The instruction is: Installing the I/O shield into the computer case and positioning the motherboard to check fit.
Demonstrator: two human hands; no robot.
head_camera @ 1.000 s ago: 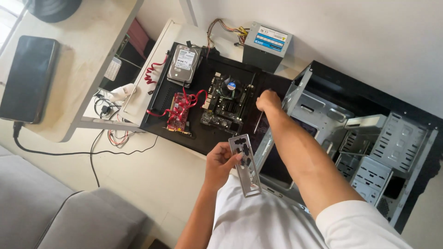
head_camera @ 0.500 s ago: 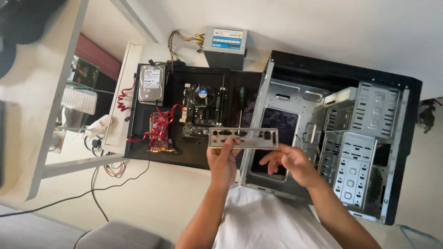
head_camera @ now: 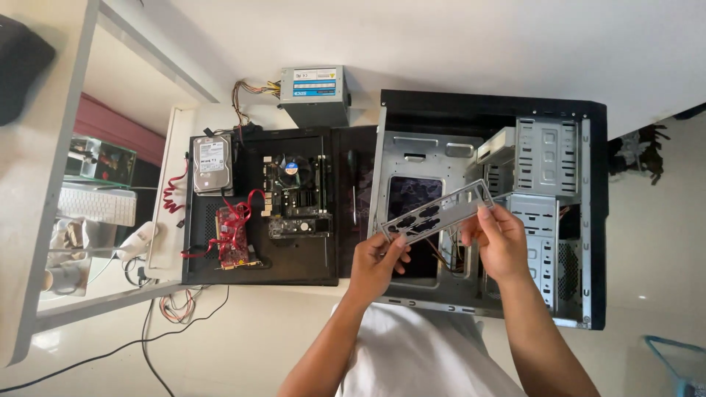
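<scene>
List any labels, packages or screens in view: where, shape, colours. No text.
Power supply label: top of the grey box behind the black panel; rectangular, white with a blue band.
Hard drive label: on the silver drive, panel's back-left corner; rectangular, white.
Dark screen-like slab: on the desk, far left; black, unlit.

1. The power supply [head_camera: 315, 94] beyond the black side panel [head_camera: 261, 265] carries a rectangular label [head_camera: 315, 82] on its top face: white, with a blue band along the lower edge and a small yellow patch at one end.
2. The hard drive [head_camera: 212, 165], lying on the panel's far left corner, has a white label [head_camera: 210, 157] covering most of its lid (the print is too small for me to make out).
3. I see no packages, signs or lit screens.
</scene>
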